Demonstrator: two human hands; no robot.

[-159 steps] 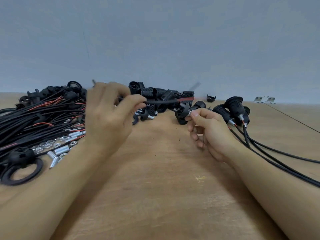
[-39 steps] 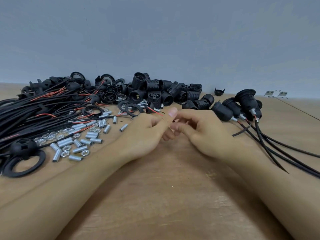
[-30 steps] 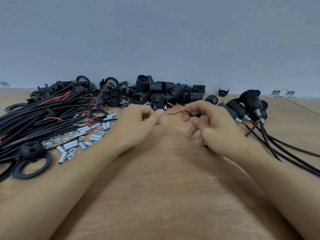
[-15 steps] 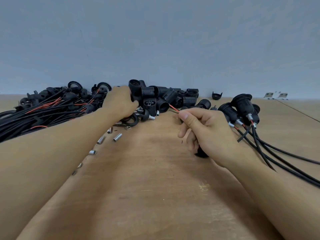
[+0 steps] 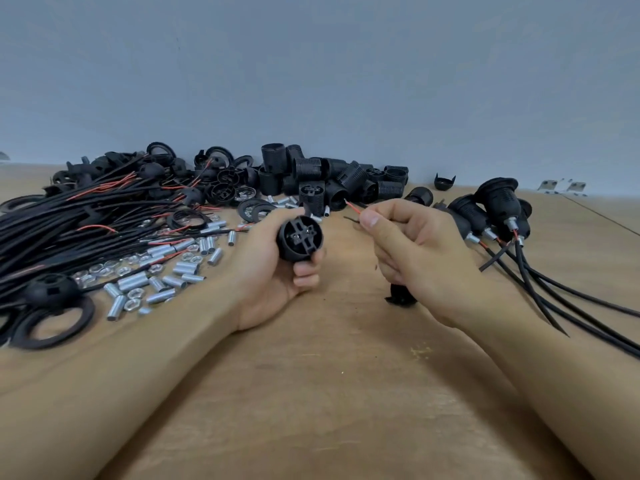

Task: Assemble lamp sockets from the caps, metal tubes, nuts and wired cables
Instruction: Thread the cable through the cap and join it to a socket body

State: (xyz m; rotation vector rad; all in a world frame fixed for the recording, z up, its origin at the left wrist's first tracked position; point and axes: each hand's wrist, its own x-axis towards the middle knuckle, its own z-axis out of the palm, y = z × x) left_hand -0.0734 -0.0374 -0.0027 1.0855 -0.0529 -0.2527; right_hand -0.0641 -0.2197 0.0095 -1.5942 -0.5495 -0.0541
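Head view. Left hand palm-up above the wooden table, fingers curled round a black socket body, its slotted inner face turned toward the camera. Right hand just beside it, thumb and forefinger pinched on the bared red and black wire ends of a black cable, the red tip pointing up and left toward the socket pile. Dark part under the right palm, mostly hidden; impossible to name. Hands near each other, not touching.

Behind the hands, against the grey wall: heap of black threaded socket bodies, some upright, some on their sides. Left of that heap, black rings and caps mixed together. Far left: thick bundle of wired cables with red and black leads fanning toward the centre. In front of the bundle, scattered metal tubes and hex nuts lying loose on the wood. At the left edge, a black dome cap resting beside large black rings.

Right side: cluster of assembled sockets with metal tubes at their necks, cables trailing toward the right edge. Single black cap alone near the wall; two small metal brackets farther right.
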